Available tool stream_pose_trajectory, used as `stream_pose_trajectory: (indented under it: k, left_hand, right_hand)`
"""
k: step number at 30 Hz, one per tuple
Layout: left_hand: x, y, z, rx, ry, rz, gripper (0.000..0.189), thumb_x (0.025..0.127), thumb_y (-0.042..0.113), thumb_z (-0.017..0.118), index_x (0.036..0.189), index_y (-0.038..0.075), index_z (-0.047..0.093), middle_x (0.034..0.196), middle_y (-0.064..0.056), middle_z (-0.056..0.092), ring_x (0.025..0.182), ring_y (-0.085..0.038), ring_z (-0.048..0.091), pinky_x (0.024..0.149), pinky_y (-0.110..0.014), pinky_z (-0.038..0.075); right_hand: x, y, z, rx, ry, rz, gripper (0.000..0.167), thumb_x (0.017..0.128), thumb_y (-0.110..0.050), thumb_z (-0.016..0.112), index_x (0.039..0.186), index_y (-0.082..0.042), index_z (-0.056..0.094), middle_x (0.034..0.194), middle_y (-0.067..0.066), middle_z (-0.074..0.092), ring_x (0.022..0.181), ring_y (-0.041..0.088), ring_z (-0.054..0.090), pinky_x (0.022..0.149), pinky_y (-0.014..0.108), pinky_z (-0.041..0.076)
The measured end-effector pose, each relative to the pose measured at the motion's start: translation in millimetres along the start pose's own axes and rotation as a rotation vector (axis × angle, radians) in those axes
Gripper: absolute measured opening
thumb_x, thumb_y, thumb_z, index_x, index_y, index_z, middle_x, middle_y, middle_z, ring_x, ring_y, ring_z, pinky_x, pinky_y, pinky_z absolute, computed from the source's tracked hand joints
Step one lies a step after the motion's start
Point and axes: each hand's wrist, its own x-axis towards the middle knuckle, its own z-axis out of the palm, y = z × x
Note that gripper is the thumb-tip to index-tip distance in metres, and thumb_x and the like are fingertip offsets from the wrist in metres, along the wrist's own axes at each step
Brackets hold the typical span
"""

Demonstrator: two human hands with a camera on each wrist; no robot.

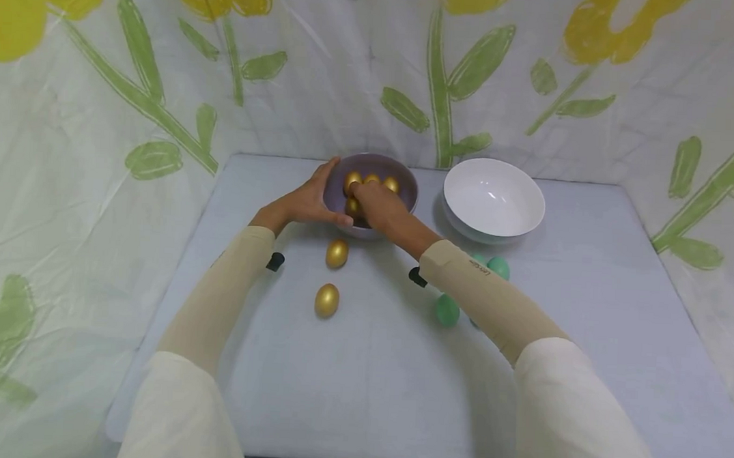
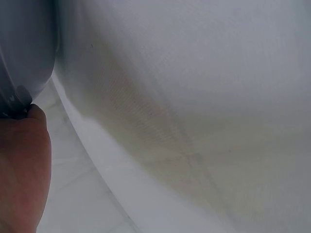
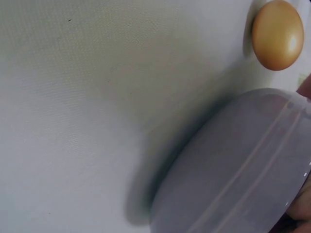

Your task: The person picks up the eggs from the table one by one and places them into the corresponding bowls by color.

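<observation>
A purple-grey bowl [image 1: 411, 190] stands at the back of the table with several golden eggs [image 1: 391, 184] inside. My left hand [image 1: 309, 198] holds the bowl's left side, its thumb at the near rim and the fingers spread along the far left. Inside the bowl, my right hand [image 1: 377, 203] grips a golden egg [image 1: 352, 206] with its fingertips, which are partly hidden. Two more golden eggs lie on the table, one close to the bowl [image 1: 337, 254] and another nearer to me [image 1: 327, 300]. The right wrist view shows the bowl's outer wall [image 3: 233, 170] and one golden egg [image 3: 278, 35].
To the right of the purple-grey bowl stands a white bowl [image 1: 493, 197]. Several green eggs [image 1: 447, 310] lie on the white table [image 1: 261, 388] near my right forearm, which partly covers them. A sheet painted with flowers [image 1: 347, 119] hangs behind the table.
</observation>
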Motion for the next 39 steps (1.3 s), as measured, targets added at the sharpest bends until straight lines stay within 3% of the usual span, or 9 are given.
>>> stream_pose_trajectory:
  k: [8,11,14,16,20,23,27,30,39]
  left_hand:
    - [-1.5,-0.1,-0.1,0.004,0.0,-0.006,0.148,0.071,0.063,0.093,0.171,0.026,-0.009,0.177,0.001,-0.005,0.162,-0.027,0.01,0.128,-0.055,0.022]
    - [-1.7,0.7,-1.2,0.002,-0.005,-0.011,0.148,0.071,0.063,0.093,0.171,0.026,-0.009,0.177,0.001,-0.006,0.162,-0.028,0.009,0.127,-0.056,0.021]
    - [-1.4,0.8,-2.4,0.009,-0.01,-0.003,0.147,0.072,0.062,0.093,0.171,0.025,-0.009,0.177,-0.001,-0.005,0.162,-0.028,0.008,0.128,-0.056,0.02]
    - [-1.2,-0.8,-3.1,0.013,-0.005,0.001,0.147,0.072,0.061,0.093,0.171,0.025,-0.009,0.177,-0.003,-0.004,0.162,-0.028,0.008,0.128,-0.055,0.02]
    - [1.2,-3.7,-2.7,0.039,0.016,0.017,0.146,0.071,0.062,0.093,0.171,0.024,-0.008,0.177,-0.006,0.0,0.161,-0.029,0.012,0.128,-0.054,0.02]
    - [2.1,-3.3,-1.0,0.035,0.02,0.018,0.148,0.07,0.063,0.094,0.171,0.024,-0.007,0.177,-0.007,0.001,0.16,-0.03,0.016,0.127,-0.055,0.022]
    - [0.5,-0.7,0.0,0.015,0.01,-0.004,0.149,0.069,0.064,0.094,0.171,0.028,-0.009,0.177,-0.003,-0.002,0.16,-0.03,0.014,0.127,-0.056,0.022]
    - [-0.7,0.3,-0.6,0.012,0.006,-0.017,0.148,0.07,0.064,0.094,0.17,0.032,-0.01,0.177,-0.002,-0.004,0.161,-0.029,0.012,0.127,-0.055,0.021]
    - [-1.0,1.2,-0.8,0.018,0.002,-0.018,0.148,0.07,0.064,0.093,0.17,0.031,-0.01,0.177,-0.002,-0.004,0.161,-0.029,0.011,0.128,-0.055,0.021]
  right_hand:
    - [-23.8,-4.4,-17.5,0.068,0.048,0.035,0.039,0.105,-0.012,0.068,0.144,-0.008,0.062,0.127,0.014,0.072,0.114,0.031,0.069,0.095,0.042,0.058]
    - [-42.8,-7.3,-26.2,0.135,0.139,-0.009,0.046,0.102,-0.023,0.074,0.144,-0.009,0.062,0.123,0.012,0.074,0.107,0.028,0.07,0.09,0.04,0.058]
    - [-66.8,-17.2,-33.2,0.237,0.223,-0.078,0.053,0.097,-0.033,0.08,0.141,-0.01,0.063,0.104,0.008,0.075,0.087,0.023,0.068,0.078,0.036,0.056]
    - [-82.7,-28.2,-34.3,0.308,0.252,-0.136,0.056,0.095,-0.037,0.082,0.141,-0.011,0.064,0.101,0.005,0.075,0.081,0.019,0.067,0.075,0.032,0.055]
    - [-113.2,-51.0,-24.2,0.442,0.204,-0.229,0.064,0.093,-0.039,0.083,0.147,-0.01,0.063,0.13,0.004,0.073,0.111,0.016,0.07,0.097,0.03,0.055]
    - [-130.1,-63.7,-5.7,0.477,0.103,-0.237,0.069,0.092,-0.041,0.084,0.149,-0.011,0.06,0.143,0.003,0.067,0.13,0.019,0.063,0.109,0.033,0.049]
    - [-143.3,-74.8,22.5,0.486,-0.006,-0.163,0.074,0.089,-0.045,0.086,0.149,-0.011,0.058,0.138,0.006,0.07,0.125,0.022,0.067,0.105,0.035,0.053]
    - [-148.1,-78.7,40.7,0.488,-0.039,-0.103,0.077,0.087,-0.046,0.087,0.149,-0.009,0.059,0.139,0.008,0.07,0.128,0.021,0.066,0.106,0.036,0.053]
    - [-152.6,-82.9,68.8,0.478,0.013,-0.068,0.067,0.089,-0.04,0.087,0.144,-0.011,0.064,0.134,-0.002,0.072,0.128,0.011,0.065,0.107,0.028,0.05]
